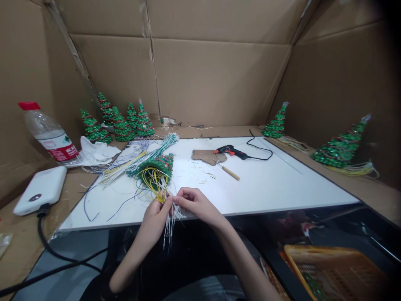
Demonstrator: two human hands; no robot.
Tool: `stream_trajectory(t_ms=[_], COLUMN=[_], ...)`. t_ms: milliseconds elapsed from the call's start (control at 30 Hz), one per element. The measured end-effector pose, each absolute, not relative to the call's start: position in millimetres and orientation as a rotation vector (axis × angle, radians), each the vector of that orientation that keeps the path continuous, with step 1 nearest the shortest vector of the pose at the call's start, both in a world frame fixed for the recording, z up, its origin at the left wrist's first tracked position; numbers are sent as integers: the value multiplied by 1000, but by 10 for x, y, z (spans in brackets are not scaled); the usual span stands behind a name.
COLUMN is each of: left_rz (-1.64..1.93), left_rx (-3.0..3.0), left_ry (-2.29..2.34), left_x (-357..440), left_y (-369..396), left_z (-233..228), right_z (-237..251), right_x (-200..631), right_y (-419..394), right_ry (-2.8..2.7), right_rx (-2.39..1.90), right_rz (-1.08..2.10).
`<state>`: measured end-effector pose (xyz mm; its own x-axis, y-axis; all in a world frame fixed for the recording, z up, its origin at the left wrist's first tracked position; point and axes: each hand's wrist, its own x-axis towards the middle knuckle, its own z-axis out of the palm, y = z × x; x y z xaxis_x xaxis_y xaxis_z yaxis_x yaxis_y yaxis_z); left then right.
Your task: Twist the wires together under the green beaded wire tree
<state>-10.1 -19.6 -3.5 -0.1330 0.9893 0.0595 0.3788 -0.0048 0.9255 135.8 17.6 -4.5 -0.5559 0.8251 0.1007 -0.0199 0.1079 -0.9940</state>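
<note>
A green beaded tree (157, 164) lies on its side on the white board (266, 188), its open base toward me with yellow and white wires spilling out. My left hand (158, 217) pinches a bundle of those wires (169, 221) at the board's near edge. My right hand (194, 202) meets it from the right, fingertips closed on the same wires. White wire ends hang down past the edge below my hands.
Loose wire bundles (131, 156) lie left of the tree. A glue gun (232, 151), cardboard piece (208, 156) and wooden-handled tool (230, 171) sit mid-board. Finished trees stand back left (120, 123) and right (341, 146). Water bottle (50, 136), white device (40, 189), orange basket (335, 271).
</note>
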Motion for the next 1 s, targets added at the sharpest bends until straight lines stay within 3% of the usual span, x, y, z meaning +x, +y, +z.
stream_trajectory(t_ms=[1000], left_rz=[1129], left_rx=[1302], left_ry=[1427], left_x=[-137], left_y=[-154], left_z=[-44], right_z=[-40], right_x=[1385], right_y=[212], right_ry=[-1675], right_rx=[-751], right_rz=[1627])
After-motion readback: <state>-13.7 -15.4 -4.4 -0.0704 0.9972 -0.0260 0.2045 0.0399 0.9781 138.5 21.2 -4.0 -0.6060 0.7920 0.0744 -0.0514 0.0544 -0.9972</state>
